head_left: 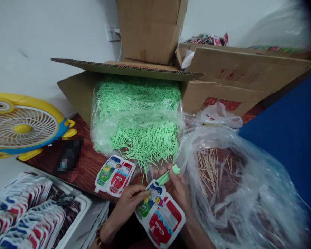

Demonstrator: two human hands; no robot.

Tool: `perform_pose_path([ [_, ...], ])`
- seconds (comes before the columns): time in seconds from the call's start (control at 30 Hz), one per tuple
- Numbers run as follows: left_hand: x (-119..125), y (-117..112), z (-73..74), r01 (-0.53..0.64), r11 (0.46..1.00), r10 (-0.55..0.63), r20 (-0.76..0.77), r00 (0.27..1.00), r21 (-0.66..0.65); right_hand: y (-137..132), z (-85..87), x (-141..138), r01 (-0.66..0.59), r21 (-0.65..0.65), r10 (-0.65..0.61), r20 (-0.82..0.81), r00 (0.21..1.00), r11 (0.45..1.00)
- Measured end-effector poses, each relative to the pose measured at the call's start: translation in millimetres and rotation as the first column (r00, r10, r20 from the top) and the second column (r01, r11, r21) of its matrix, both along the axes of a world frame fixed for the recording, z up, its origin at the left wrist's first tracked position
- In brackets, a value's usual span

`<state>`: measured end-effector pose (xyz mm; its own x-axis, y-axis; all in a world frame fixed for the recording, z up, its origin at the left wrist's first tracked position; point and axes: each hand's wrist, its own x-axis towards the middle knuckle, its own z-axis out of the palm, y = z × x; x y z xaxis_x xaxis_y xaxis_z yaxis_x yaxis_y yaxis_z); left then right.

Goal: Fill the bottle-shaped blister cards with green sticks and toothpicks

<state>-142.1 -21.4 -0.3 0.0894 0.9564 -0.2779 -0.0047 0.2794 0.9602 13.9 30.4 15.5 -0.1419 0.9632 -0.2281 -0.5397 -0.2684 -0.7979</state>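
Note:
My left hand (132,200) pinches the top edge of a printed pouch (162,221) with a green bottle and a red cola bottle on it. In my right hand (180,188) is a small bundle of light green sticks (167,175), gripped at the pouch's top corner. The bundle's lower ends reach the pouch's top edge; whether they are inside it I cannot tell. Just beyond my hands, a heap of loose green sticks (145,138) spills from a plastic-lined cardboard box (75,90). A second printed pouch (114,175) lies flat on the table, left of the heap.
A clear plastic bag (248,207) with tan sticks (208,169) spreads at the right. Lower left, a white bin (80,211) holds rows of pouches. A yellow fan (23,128) and a blurred dark object (68,155) sit at the left. Another carton (223,76) stands behind.

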Motion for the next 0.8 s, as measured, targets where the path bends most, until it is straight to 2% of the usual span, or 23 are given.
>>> perform_pose_path([
  [0.13, 0.6, 1.1, -1.8, -0.018, 1.000, 0.018, 0.037, 0.999, 0.000, -4.9, 0.3, 3.4, -0.021, -0.035, 0.021, -0.008, 1.000, 0.999],
  [0.2, 0.3, 2.2, -3.9, -0.019, 1.000, 0.019, 0.063, 0.998, -0.011, -4.9, 3.8, 5.4, -0.131, -0.053, 0.131, 0.003, 0.991, 0.990],
  [0.27, -0.8, 3.8, -6.3, -0.026, 0.999, 0.028, 0.100, 0.995, -0.028, -2.5, 8.7, 7.9, -0.288, -0.060, 0.289, 0.011, 0.957, 0.956],
  [0.33, -2.0, 5.9, -8.5, -0.041, 0.998, 0.046, 0.141, 0.989, -0.042, 2.0, 14.0, 12.1, -0.395, -0.007, 0.395, 0.009, 0.919, 0.919],
  [0.4, -2.4, 8.0, -10.0, -0.056, 0.997, 0.065, 0.187, 0.980, -0.052, 7.8, 19.6, 18.8, -0.437, 0.107, 0.432, 0.064, 0.899, 0.893],
  [0.47, -1.7, 9.5, -10.7, -0.074, 0.996, 0.084, 0.227, 0.970, -0.053, 13.8, 25.9, 27.7, -0.538, 0.198, 0.489, 0.249, 0.836, 0.819],
  [0.53, -0.3, 10.0, -11.0, -0.084, 0.995, 0.093, 0.251, 0.963, -0.046, 19.2, 32.9, 36.9, -0.713, 0.194, 0.560, 0.496, 0.663, 0.673],
  [0.6, 0.6, 9.9, -11.6, -0.078, 0.996, 0.087, 0.268, 0.959, -0.043, 23.5, 39.5, 44.6, -0.838, 0.124, 0.577, 0.671, 0.465, 0.531],
  [0.63, 0.6, 9.9, -12.3, -0.070, 0.996, 0.081, 0.283, 0.956, -0.048, 25.2, 42.4, 47.7, -0.867, 0.099, 0.567, 0.720, 0.401, 0.488],
  [0.67, 0.3, 10.0, -13.1, -0.067, 0.996, 0.080, 0.304, 0.949, -0.052, 26.7, 44.8, 50.3, -0.879, 0.085, 0.547, 0.754, 0.365, 0.469],
  [0.73, -1.2, 11.1, -15.3, -0.086, 0.995, 0.096, 0.338, 0.936, -0.043, 28.7, 48.1, 54.1, -0.867, 0.091, 0.492, 0.792, 0.361, 0.489],
  [0.8, -2.7, 13.4, -17.5, -0.130, 0.992, 0.123, 0.343, 0.931, -0.005, 29.4, 49.2, 56.0, -0.824, 0.123, 0.413, 0.818, 0.400, 0.554],
])
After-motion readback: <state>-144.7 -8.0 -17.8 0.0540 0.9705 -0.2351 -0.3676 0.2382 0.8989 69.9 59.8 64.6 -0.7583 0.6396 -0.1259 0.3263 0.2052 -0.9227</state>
